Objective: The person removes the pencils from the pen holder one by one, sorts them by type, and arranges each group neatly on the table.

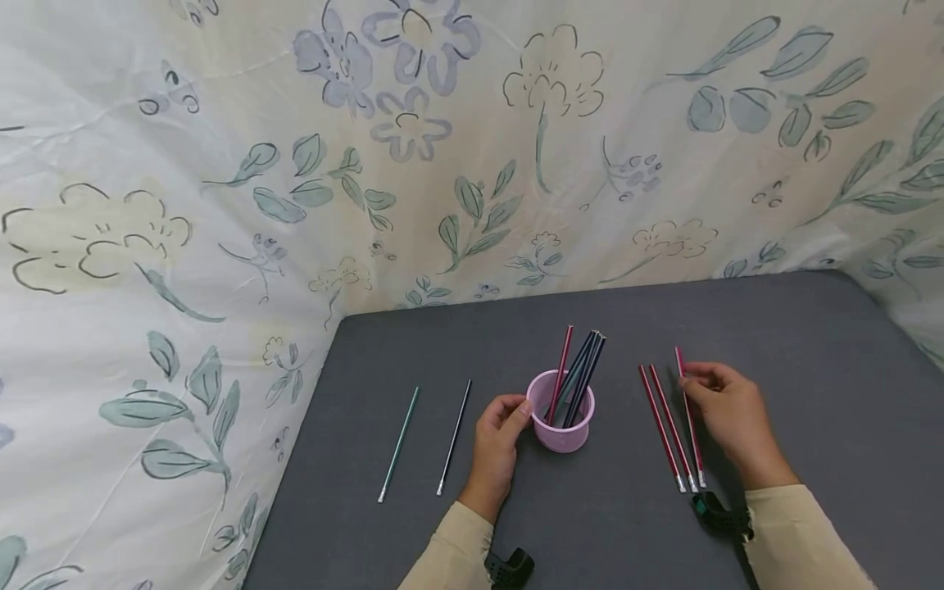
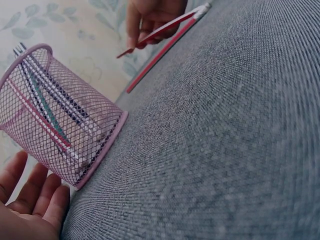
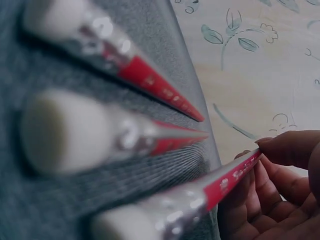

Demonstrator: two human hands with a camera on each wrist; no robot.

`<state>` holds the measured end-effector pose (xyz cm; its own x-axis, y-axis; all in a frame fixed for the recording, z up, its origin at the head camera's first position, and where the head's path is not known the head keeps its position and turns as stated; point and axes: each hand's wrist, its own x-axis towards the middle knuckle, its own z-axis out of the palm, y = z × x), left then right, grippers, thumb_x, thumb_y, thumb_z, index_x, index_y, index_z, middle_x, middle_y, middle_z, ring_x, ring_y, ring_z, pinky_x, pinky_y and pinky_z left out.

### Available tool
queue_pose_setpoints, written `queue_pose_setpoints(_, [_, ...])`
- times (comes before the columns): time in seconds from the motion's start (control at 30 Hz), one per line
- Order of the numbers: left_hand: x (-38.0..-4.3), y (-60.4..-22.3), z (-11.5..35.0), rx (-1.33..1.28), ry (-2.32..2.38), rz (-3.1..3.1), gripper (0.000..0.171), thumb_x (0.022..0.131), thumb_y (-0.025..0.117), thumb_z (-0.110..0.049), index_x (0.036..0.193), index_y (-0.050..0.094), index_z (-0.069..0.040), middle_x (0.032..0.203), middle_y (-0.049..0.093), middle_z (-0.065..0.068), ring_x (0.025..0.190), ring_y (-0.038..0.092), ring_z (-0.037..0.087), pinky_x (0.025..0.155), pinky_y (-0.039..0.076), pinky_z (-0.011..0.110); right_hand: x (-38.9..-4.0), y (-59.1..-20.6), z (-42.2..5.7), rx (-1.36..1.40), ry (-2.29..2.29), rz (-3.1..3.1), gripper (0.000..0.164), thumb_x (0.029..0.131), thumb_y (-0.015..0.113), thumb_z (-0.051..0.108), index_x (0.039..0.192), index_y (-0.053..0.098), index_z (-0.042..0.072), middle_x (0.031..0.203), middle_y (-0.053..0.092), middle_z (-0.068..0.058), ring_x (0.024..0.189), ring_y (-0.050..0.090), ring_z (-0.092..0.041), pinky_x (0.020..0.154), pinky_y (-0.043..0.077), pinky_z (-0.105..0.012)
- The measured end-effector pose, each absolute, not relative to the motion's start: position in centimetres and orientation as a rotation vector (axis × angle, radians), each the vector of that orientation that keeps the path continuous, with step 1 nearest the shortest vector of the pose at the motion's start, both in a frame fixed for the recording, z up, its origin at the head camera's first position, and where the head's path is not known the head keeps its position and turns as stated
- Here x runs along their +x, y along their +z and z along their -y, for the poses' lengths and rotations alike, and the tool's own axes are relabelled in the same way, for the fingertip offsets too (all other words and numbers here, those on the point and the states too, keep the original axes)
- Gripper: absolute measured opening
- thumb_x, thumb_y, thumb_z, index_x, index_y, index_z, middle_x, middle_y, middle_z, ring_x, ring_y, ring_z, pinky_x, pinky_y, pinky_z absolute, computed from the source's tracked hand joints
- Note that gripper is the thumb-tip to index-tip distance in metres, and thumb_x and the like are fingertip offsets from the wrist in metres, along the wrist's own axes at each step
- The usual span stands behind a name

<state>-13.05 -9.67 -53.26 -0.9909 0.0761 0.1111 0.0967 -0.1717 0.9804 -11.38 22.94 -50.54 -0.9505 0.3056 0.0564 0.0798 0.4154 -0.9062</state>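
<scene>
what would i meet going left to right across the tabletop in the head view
Teal brush → dark brush → left grip → pink cup → first red brush → second red brush → third red brush → right grip, which pinches that third brush.

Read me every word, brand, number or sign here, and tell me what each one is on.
Nothing can be read.
Red brush in the right hand: pale lettering, too blurred to read.
Topmost red brush, right wrist view: pale print, also too blurred.
Pink cup: no lettering visible.
Loose teal brush and loose dark brush: too small to tell.
</scene>
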Motion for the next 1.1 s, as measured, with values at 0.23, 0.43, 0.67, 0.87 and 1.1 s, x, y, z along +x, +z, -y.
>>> queue_pose_setpoints(0.23, [-13.0,-53.5,9.7,-0.220,-2.386,2.002,0.026,0.106,0.069,-0.012,0.118,0.069,0.010,0.114,0.070,0.020,0.104,0.066,0.020,0.097,0.053,0.031,-11.5,-51.4,-23.1,-0.313,1.587,2.483,0.038,0.111,0.065,0.013,0.137,0.063,-0.013,0.108,0.069,-0.021,0.077,0.067,-0.010,0.064,0.057,-0.025])
queue_pose_setpoints(0.43, [-12.9,-53.8,9.7,-0.233,-2.369,2.013,0.026,0.106,0.068,-0.013,0.119,0.069,0.009,0.115,0.070,0.020,0.106,0.066,0.021,0.098,0.052,0.031,-11.5,-51.8,-23.0,-0.311,1.591,2.496,0.037,0.110,0.065,0.012,0.137,0.062,-0.014,0.108,0.069,-0.022,0.076,0.068,-0.013,0.063,0.058,-0.027])
queue_pose_setpoints(0.67, [-12.8,-54.0,9.7,-0.249,-2.356,2.015,0.026,0.107,0.068,-0.013,0.120,0.069,0.009,0.115,0.070,0.019,0.106,0.065,0.022,0.099,0.052,0.031,-11.4,-51.8,-22.9,-0.294,1.584,2.532,0.038,0.111,0.064,0.014,0.135,0.063,-0.015,0.113,0.070,-0.026,0.080,0.068,-0.016,0.065,0.059,-0.029])
queue_pose_setpoints(0.87, [-12.8,-53.9,9.7,-0.249,-2.364,2.009,0.025,0.107,0.067,-0.013,0.120,0.069,0.009,0.115,0.070,0.019,0.107,0.065,0.022,0.099,0.052,0.031,-11.1,-51.5,-22.7,-0.293,1.564,2.563,0.041,0.113,0.062,0.021,0.137,0.063,-0.012,0.117,0.068,-0.026,0.085,0.066,-0.022,0.067,0.060,-0.030])
queue_pose_setpoints(1.1, [-12.9,-53.7,9.5,-0.243,-2.364,1.998,0.024,0.106,0.068,-0.012,0.119,0.069,0.009,0.114,0.070,0.019,0.105,0.066,0.021,0.097,0.053,0.030,-11.1,-51.3,-22.8,-0.282,1.583,2.534,0.041,0.114,0.061,0.023,0.136,0.064,-0.012,0.114,0.068,-0.025,0.084,0.066,-0.022,0.067,0.060,-0.031])
